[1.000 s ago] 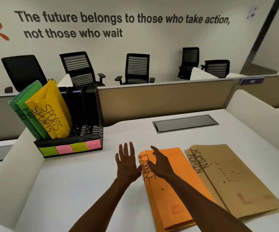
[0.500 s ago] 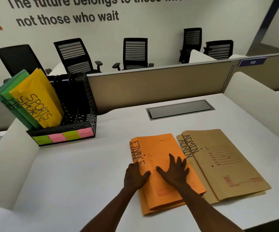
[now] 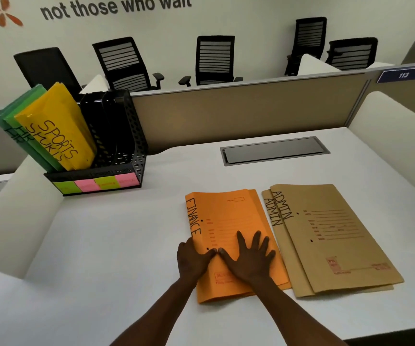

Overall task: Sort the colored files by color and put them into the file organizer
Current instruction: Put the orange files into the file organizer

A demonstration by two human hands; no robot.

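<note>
Two orange files marked FINANCE lie stacked on the white desk. My left hand grips their left edge, thumb on top and fingers curled at the edge. My right hand presses flat on the top orange file with its fingers spread. Both thumbs nearly touch. To the right lie two brown files marked ADMIN, overlapping. At the far left stands the black mesh file organizer, with green files and yellow SPORTS files leaning in its left slots. Its right slots look empty.
Coloured sticky labels line the organizer's front. A grey cable hatch is set into the desk behind the files. White curved dividers flank the desk, with a beige partition behind. Black office chairs stand beyond it.
Both hands came down from above the desk onto the orange files. The left hand took hold of their left edge and the right hand flattened on top.
</note>
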